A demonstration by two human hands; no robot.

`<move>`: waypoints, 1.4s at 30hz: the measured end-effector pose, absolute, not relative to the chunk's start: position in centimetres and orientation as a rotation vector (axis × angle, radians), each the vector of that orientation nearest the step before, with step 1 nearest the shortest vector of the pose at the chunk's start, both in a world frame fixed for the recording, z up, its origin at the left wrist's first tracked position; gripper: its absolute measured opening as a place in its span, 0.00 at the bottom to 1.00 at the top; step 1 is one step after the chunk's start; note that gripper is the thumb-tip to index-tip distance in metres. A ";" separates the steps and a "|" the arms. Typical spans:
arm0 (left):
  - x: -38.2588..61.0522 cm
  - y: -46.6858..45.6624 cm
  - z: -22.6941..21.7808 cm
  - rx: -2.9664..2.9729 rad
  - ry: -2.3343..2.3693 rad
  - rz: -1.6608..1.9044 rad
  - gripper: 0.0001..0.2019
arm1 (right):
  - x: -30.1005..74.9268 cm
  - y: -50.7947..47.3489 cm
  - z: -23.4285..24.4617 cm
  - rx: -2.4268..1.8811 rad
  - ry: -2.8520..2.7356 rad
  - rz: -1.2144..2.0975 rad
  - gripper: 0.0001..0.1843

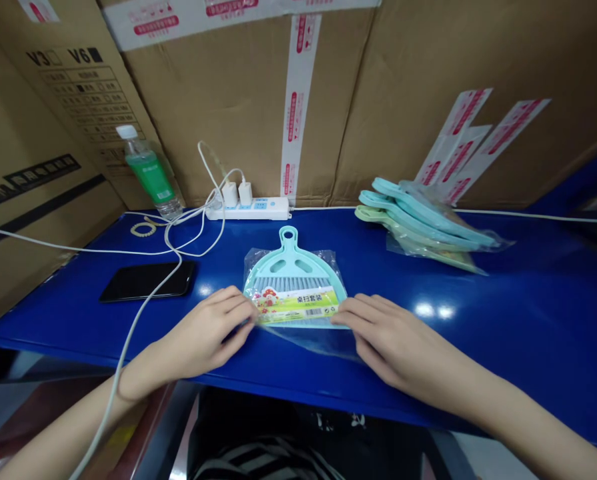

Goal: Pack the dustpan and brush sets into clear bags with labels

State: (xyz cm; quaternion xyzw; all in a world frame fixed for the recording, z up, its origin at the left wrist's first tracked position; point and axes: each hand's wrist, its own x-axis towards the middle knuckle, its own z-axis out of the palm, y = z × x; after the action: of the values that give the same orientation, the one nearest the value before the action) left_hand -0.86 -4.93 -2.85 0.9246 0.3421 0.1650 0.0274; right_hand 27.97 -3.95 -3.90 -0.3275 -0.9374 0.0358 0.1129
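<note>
A mint-green dustpan and brush set (292,275) lies in a clear plastic bag (323,340) on the blue table (503,320), handle pointing away from me. A green and yellow label crosses its near end. My left hand (205,333) pinches the bag's near left corner, fingers pressed together. My right hand (388,337) rests on the bag's near right corner, fingers flat and close together on the plastic.
A stack of bagged dustpan sets (418,223) lies at the back right. A black phone (148,281), a white cable (143,313), a power strip (251,208), a green-labelled bottle (151,172) and a bead bracelet (143,229) sit at the left. Cardboard boxes (428,87) wall the back.
</note>
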 end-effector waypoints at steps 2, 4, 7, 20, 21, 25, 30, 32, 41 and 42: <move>-0.8 -4.6 -2.9 2.831 1.057 0.519 0.09 | 28.2 -3.5 -3.4 -0.933 -2.736 0.322 0.19; -0.7 -4.3 -3.0 2.807 1.054 0.543 0.10 | 28.4 -3.2 -2.7 -0.906 -2.729 0.519 0.19; -0.4 -4.0 -3.0 2.748 1.118 0.585 0.11 | 28.5 -3.1 -2.1 -0.924 -2.693 0.716 0.14; 0.7 -3.0 -4.3 2.887 1.363 0.564 0.07 | 25.7 -2.4 -5.8 -1.241 -2.146 0.596 0.06; 0.8 -2.9 -4.5 2.901 1.359 0.572 0.07 | 25.6 -2.5 -5.9 -1.233 -2.121 0.579 0.07; 0.8 -2.6 -4.6 2.963 1.348 0.608 0.07 | 25.5 -2.6 -6.5 -1.194 -2.018 0.517 0.11; 0.9 -2.5 -4.5 2.994 1.404 0.564 0.06 | 25.6 -2.2 -7.1 -1.145 -2.011 0.402 0.08; 0.9 -2.6 -4.5 2.980 1.470 0.510 0.07 | 25.6 -2.1 -7.0 -1.152 -2.084 0.273 0.07; 1.9 -2.7 -4.7 3.432 1.188 0.288 0.16 | 24.3 -1.9 -5.4 -0.762 -2.485 -0.707 0.19; 1.9 -2.7 -4.7 3.431 1.179 0.239 0.16 | 24.1 -1.8 -5.5 -0.753 -2.509 -0.713 0.18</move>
State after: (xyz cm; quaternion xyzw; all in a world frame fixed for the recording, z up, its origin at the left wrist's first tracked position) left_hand 1.91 -2.68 -4.73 0.9150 0.3145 0.0637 -0.2447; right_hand 24.14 -1.78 -5.51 -0.2710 -0.9032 -0.2567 0.2119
